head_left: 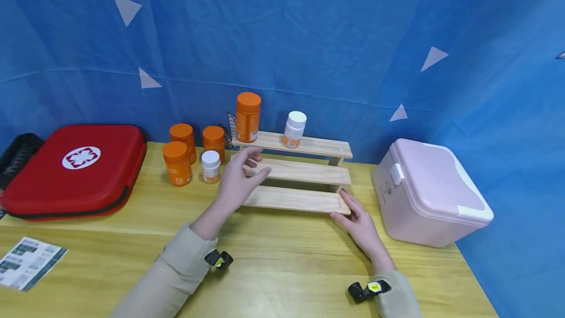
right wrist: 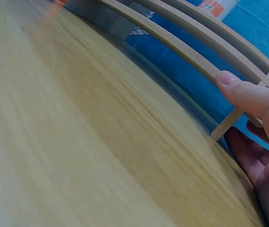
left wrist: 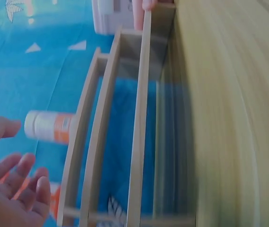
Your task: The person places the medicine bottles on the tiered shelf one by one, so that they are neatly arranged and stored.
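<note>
The right hand is gripping the rack by one end, thumb and fingers clamped on it; the left hand is hovering near the other, thumb and fingers apart.

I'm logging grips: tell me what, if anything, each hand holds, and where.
The right hand grips the wooden rack by the right end of its lowest shelf; the left hand holds nothing.
</note>
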Available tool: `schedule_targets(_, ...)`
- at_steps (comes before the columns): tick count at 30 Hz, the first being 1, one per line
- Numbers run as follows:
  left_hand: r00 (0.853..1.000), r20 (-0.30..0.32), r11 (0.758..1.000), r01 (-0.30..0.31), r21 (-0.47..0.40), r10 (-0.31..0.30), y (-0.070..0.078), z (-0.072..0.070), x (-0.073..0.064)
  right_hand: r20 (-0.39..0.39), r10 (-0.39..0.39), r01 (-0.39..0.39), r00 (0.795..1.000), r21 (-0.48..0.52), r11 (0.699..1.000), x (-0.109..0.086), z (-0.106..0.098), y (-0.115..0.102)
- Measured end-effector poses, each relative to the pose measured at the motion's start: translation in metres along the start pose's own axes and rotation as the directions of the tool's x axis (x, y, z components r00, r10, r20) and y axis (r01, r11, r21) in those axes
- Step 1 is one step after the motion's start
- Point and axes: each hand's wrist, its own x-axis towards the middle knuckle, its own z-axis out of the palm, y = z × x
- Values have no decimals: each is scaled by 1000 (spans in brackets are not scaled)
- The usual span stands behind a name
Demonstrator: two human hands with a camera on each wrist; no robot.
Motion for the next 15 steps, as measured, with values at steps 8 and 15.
schedule_targets(8, 994, -99, 997, -33, 71, 40, -20, -50, -11, -2, -9, 9, 1000, -31, 999, 1, 0, 0)
schedule_targets(15, 961, -231, 973, -103, 207, 151, -31, -84, -9, 0, -7, 7, 1000, -34, 999, -1, 0, 2)
